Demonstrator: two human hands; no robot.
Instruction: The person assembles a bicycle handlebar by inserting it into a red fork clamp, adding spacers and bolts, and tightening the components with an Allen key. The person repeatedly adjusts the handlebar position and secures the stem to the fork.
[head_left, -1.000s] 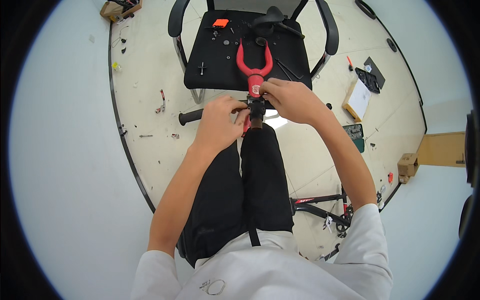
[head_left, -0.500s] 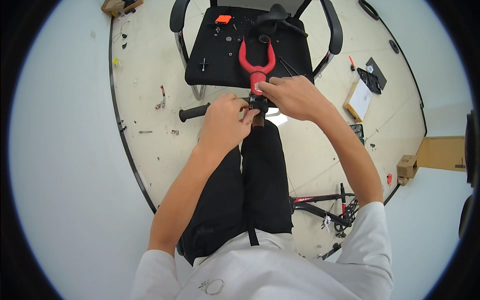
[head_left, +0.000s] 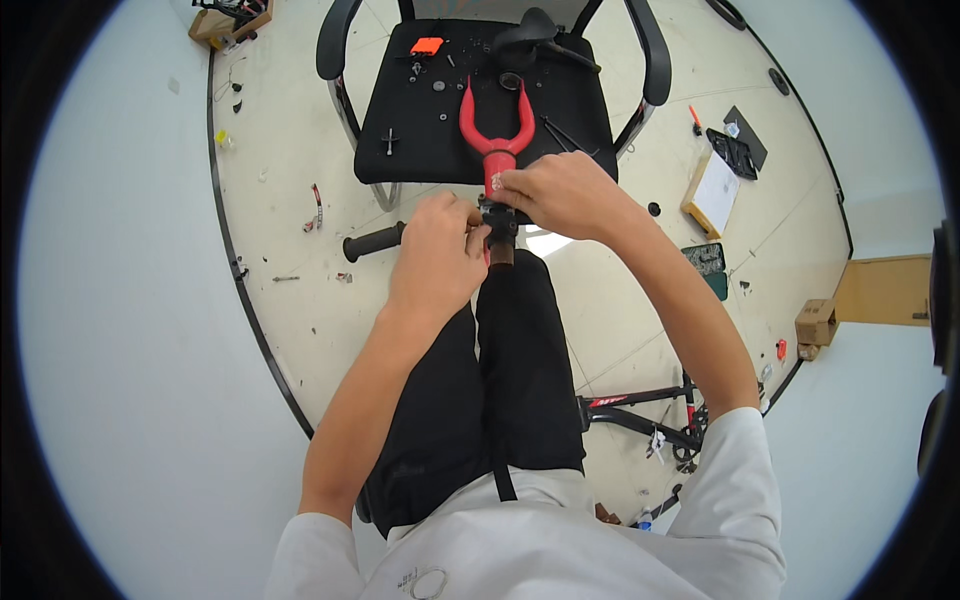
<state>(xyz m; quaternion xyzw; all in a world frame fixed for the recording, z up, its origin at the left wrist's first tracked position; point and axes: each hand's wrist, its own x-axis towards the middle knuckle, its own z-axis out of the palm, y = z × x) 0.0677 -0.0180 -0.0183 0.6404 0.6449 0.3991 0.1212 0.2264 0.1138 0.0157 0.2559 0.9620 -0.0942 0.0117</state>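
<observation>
A red bicycle fork [head_left: 470, 120] lies with its two legs on the chair seat, its crown end toward me. My right hand [head_left: 565, 195] is closed round the red tube below the crown, the fingers hiding part of it. Directly below sits a black stem clamp [head_left: 499, 222], and a brown tube end [head_left: 502, 254] sticks out of it above my thighs. My left hand [head_left: 435, 250] is closed on the handlebar beside the clamp, its fingertips touching the clamp's left side. The handlebar's black grip [head_left: 373, 241] shows to the left. A small reddish bit by the left fingertips is too small to name.
On the black chair seat [head_left: 400, 165] lie a saddle [head_left: 525, 42], an orange piece [head_left: 427, 46], a cross-shaped tool [head_left: 390, 142], hex keys [head_left: 565, 135] and small parts. A bicycle frame [head_left: 640, 405] lies on the floor at right, below an open tool case [head_left: 704, 262].
The view has shifted a little, so the chair and fork appear farther left and slightly lower. My left thumb has drawn back from the clamp's lower part. My right hand keeps its hold.
</observation>
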